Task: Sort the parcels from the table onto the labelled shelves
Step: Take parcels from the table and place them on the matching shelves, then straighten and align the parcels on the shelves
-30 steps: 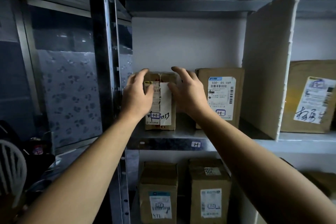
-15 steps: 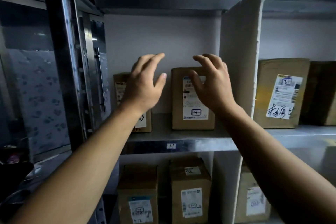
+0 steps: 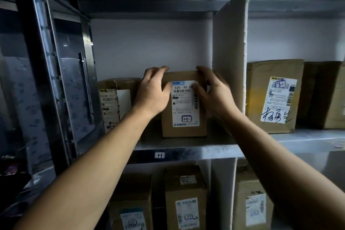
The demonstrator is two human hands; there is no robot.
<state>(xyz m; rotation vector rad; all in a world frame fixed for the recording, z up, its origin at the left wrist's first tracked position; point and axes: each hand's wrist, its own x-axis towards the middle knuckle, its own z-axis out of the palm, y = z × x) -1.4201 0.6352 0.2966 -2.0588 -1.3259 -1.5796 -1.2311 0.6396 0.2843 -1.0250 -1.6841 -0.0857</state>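
Lowered left hand (image 3: 152, 92) and right hand (image 3: 214, 94) are clasped round the parcel (image 3: 184, 110); the nine-o'clock box (image 3: 112, 104) could be toppled by a shove.

shelf: I see a metal shelf board (image 3: 205, 152) with an "H" tag (image 3: 159, 155) on its front edge.
divider: a white panel (image 3: 230, 52) stands upright on the board and splits it into two bays.
left bay: two upright parcels stand apart. The left parcel (image 3: 116, 102) is near the rack post (image 3: 37, 61). The middle parcel (image 3: 183, 117), its label marked "H", is just beside the divider.
right bay: a handwritten-label parcel (image 3: 274, 97) is just beside the divider, with a darker box (image 3: 324, 95) just beside its right side.
level below: I count three upright parcels (image 3: 186, 198). I can't see what they stand on.
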